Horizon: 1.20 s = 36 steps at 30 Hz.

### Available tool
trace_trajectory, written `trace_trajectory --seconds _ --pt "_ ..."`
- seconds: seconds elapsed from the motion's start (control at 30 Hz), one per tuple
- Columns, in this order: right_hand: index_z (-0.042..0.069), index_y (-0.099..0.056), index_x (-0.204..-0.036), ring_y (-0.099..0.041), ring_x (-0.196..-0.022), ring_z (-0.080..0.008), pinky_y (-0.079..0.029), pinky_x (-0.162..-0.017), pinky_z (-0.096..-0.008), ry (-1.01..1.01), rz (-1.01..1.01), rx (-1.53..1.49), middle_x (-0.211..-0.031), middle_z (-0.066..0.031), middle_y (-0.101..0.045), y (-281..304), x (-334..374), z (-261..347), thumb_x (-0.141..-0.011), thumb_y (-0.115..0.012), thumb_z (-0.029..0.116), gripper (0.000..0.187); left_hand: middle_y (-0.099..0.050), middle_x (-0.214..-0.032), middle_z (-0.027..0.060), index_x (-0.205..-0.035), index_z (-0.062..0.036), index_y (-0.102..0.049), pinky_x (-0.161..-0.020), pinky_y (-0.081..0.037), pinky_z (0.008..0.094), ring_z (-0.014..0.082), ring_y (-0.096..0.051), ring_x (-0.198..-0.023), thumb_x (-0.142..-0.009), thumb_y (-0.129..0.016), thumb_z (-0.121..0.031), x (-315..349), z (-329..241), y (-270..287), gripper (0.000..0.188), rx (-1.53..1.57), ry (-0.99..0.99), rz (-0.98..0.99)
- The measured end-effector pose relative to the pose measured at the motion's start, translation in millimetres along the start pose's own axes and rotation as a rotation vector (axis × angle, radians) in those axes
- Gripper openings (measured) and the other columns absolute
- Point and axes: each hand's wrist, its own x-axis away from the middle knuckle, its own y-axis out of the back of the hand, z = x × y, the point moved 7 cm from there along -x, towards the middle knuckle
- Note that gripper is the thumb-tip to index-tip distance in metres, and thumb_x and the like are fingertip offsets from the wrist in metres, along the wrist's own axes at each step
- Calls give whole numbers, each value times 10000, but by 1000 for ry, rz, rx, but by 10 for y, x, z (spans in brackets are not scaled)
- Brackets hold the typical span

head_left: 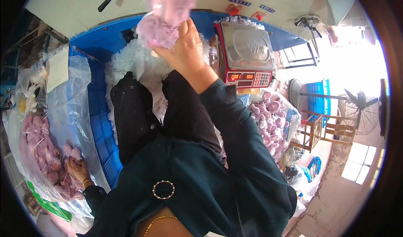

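My right hand is raised at the top middle, closed round a pink fluffy plush piece. The piece's upper part is smeared by motion, so its shape there is unclear. Low on the left, my left hand reaches into a clear plastic bag. Its fingers close on a small pink plush piece at the edge of a heap of pink plush pieces. The fingertips are partly hidden among them.
White stuffing lies in a blue bin around my legs. A red digital scale stands to the right, above another pile of pink plush pieces. Farther right are a fan and a wooden chair. A pale machine panel spans the top.
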Motion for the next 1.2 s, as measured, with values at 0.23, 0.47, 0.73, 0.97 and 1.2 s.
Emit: trace_trajectory --seconds 0.23,0.47,0.73,0.97,1.2 --pt "29 -441 -1245 -520 -1013 -400 -465 -854 -444 -54 124 -192 -1078 -209 -530 207 176 116 -598 -824 241 781 -561 -1217 142 -1158 -66 -552 -894 -459 405 301 -554 -1108 -875 -535 -319 228 162 16 380 -488 282 118" --pt "26 -520 -1058 -528 -1004 -371 -473 -847 -421 -40 199 -234 -1020 -183 -532 285 314 160 -603 -788 354 621 -556 -1206 260 -1238 9 -530 -932 -437 424 394 -552 -1047 -964 -439 -316 -973 572 -1107 434 -156 -68 770" --pt "87 -662 -897 -638 -881 -203 -507 -707 -344 -917 822 1000 -909 -80 -651 2400 1856 -1429 -684 -723 323 324 -582 -1130 253 -1168 51 -557 -906 -462 383 360 -574 -1024 -946 -478 -167 -1345 -293 431 321 197 239 -95" --pt "107 -688 -985 -632 -879 -272 -507 -745 -380 -962 684 229 -915 -90 -666 1649 2016 -1206 -731 -732 418 404 -553 -1134 193 -1137 43 -551 -895 -458 369 303 -553 -1025 -975 -438 -192 -1826 -2181 950 307 1052 127 87" --pt "-16 -654 -1011 -603 -871 -197 -476 -779 -338 -668 824 -832 -914 -130 -665 40 987 242 -767 -712 502 576 -531 -1201 117 -1218 4 -508 -930 -419 359 229 -520 -1064 -969 -481 -230 -1660 -3915 1078 342 1522 -343 385"
